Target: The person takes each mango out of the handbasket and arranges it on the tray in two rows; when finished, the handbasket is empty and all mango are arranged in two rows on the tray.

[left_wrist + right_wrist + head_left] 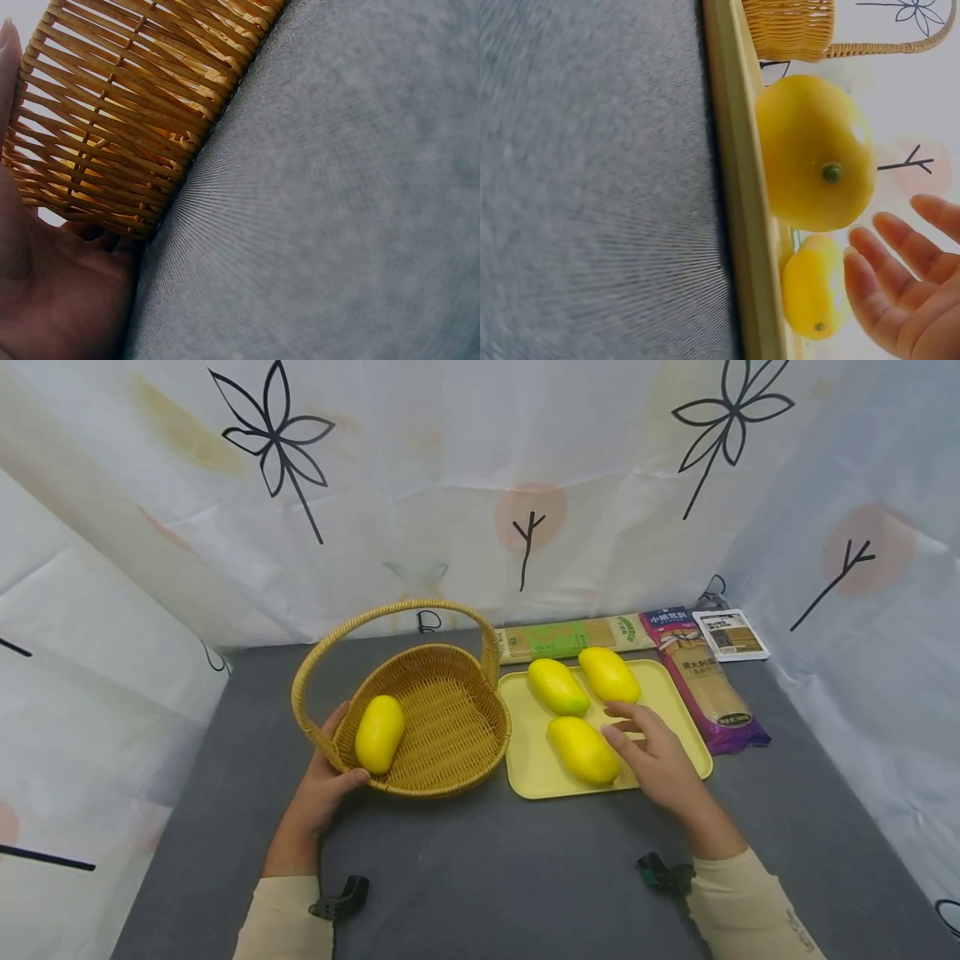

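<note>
A wicker basket (450,718) with a tall arched handle stands at the left of the yellow tray, one yellow mango (379,734) lying inside at its left. My left hand (327,789) grips the basket's left side, thumb over the rim and fingers round the outer wall. On the tray (525,777) lie three more mangoes: a front one (583,751), a greenish-tipped one (558,687) and a back one (609,675). Just right of the front mango, my right hand (656,756) hovers with loosely bent, spread fingers, holding nothing. In the right wrist view its fingertips (859,238) are beside the mangoes.
Behind the tray lies a long green noodle packet (573,639). A purple pasta packet (705,681) runs along the tray's right side, with a small white-edged package (731,635) at the back right corner. Patterned white curtain (465,485) encloses the grey table (480,885).
</note>
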Motion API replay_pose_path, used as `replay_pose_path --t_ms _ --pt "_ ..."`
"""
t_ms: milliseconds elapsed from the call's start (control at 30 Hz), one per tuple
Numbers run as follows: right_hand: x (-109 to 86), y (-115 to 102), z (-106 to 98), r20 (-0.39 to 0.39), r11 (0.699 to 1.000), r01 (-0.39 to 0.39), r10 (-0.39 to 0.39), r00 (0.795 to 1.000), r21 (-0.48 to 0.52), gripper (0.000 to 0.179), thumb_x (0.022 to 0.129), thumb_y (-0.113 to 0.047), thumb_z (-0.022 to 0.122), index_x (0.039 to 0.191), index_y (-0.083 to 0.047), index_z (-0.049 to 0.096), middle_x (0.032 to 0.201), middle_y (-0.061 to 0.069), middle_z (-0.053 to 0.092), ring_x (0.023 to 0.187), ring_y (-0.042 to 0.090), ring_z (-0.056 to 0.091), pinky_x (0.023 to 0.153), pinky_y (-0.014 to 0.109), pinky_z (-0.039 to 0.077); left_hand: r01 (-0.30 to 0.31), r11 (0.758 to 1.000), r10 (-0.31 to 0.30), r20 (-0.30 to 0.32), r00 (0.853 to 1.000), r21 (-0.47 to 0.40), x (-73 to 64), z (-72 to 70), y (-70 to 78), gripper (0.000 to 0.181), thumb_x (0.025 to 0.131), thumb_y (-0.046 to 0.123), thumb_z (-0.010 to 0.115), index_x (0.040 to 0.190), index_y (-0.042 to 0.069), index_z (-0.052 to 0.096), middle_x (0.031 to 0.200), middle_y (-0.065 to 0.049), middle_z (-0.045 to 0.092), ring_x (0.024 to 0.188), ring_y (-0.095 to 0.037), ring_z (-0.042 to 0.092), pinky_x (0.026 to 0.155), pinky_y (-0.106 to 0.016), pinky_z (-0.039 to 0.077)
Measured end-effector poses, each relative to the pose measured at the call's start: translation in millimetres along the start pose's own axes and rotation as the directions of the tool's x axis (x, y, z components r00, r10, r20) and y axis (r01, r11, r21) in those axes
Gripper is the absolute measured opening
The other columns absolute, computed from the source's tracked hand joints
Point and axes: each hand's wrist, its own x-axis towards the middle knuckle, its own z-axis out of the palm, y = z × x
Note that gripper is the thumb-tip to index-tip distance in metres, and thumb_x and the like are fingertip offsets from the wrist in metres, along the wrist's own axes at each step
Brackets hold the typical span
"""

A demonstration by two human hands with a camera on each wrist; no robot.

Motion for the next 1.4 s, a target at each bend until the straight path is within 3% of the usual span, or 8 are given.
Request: replay_pose_path --t_ms 200,267,500,667,833,1000,1167,1400 --pt "-0.9 -5.8 -1.3 -0.075 0.984 0.144 -0.136 0.988 0.109 0.042 0.118 -0.015 0.046 0.154 0.005 0.05 0.146 0.023 0.059 0.124 0.037 0.06 0.1 0.027 0.05 0.0 1.0 0.0 0.006 1.0 -0.002 -0.6 -0.5 -1.2 0.104 0.098 0.001 0.082 0.177 0.019 0.017 0.178 -0.015 0.014 0.149 -0.022 0.034 0.113 -0.025 0.036" --pt "-0.7 -8.4 -1.6 -0.09 0.965 0.196 -0.183 0.979 0.172 0.042 0.119 -0.013 0.042 0.154 0.007 0.049 0.144 0.025 0.059 0.122 0.034 0.062 0.096 0.022 0.051 -0.002 1.0 0.002 0.008 1.0 -0.006 -0.7 -0.6 -1.6 0.104 0.097 0.002 0.083 0.177 0.019 0.017 0.178 -0.015 0.014 0.149 -0.021 0.034 0.113 -0.025 0.036" --pt "0.3 -20.3 0.7 -0.077 0.89 0.264 -0.253 0.964 0.371 0.051 0.12 -0.028 0.034 0.157 0.004 0.048 0.145 0.025 0.058 0.124 0.032 0.063 0.098 0.031 0.054 0.017 1.0 -0.017 0.003 1.0 -0.008 -0.6 -0.6 -3.0 0.107 0.097 -0.001 0.082 0.177 0.019 0.015 0.178 -0.012 0.016 0.15 -0.022 0.033 0.113 -0.026 0.036" --pt "4.4 -30.2 5.7 0.006 0.82 0.263 -0.309 0.951 0.509 0.06 0.121 -0.039 0.032 0.16 0.005 0.044 0.147 0.028 0.055 0.128 0.037 0.061 0.1 0.037 0.054 0.019 1.0 -0.019 0.003 1.0 -0.004 0.2 -1.4 -4.4 0.107 0.096 0.001 0.084 0.177 0.021 0.017 0.178 -0.011 0.017 0.151 -0.022 0.033 0.114 -0.026 0.035" --pt "9.9 -38.9 17.7 0.087 0.774 0.26 -0.375 0.923 0.578 0.065 0.12 -0.047 0.031 0.162 0.001 0.043 0.148 0.031 0.052 0.13 0.04 0.059 0.102 0.041 0.053 0.004 1.0 -0.004 0.011 1.0 -0.003 0.3 -0.8 -3.7 0.105 0.097 0.0 0.082 0.177 0.021 0.017 0.178 -0.015 0.017 0.15 -0.021 0.034 0.114 -0.026 0.035" --pt "17.0 -45.7 38.0 0.164 0.751 0.23 -0.41 0.897 0.619 0.07 0.119 -0.051 0.031 0.162 0.003 0.041 0.15 0.032 0.051 0.131 0.042 0.058 0.104 0.045 0.053 -0.005 1.0 0.005 0.006 1.0 -0.01 0.2 0.7 -2.0 0.105 0.097 0.0 0.082 0.177 0.02 0.018 0.178 -0.015 0.016 0.151 -0.022 0.033 0.114 -0.025 0.034" --pt "22.8 -51.9 59.5 0.23 0.732 0.193 -0.434 0.871 0.654 0.081 0.116 -0.058 0.034 0.161 0.01 0.034 0.149 0.035 0.048 0.132 0.053 0.054 0.103 0.05 0.052 -0.004 1.0 0.004 0.004 1.0 -0.014 0.4 0.5 -1.7 0.104 0.097 0.001 0.082 0.177 0.019 0.017 0.178 -0.016 0.016 0.151 -0.022 0.032 0.114 -0.025 0.033" --pt "27.7 -69.4 88.0 0.283 0.732 0.189 -0.469 0.836 0.654 0.086 0.115 -0.062 0.039 0.161 0.011 0.035 0.153 0.034 0.048 0.134 0.057 0.052 0.103 0.059 0.052 0.002 1.0 -0.002 -0.002 1.0 -0.01 -0.1 -0.8 -2.4 0.105 0.097 -0.003 0.081 0.177 0.019 0.017 0.178 -0.015 0.015 0.151 -0.021 0.032 0.113 -0.025 0.035"
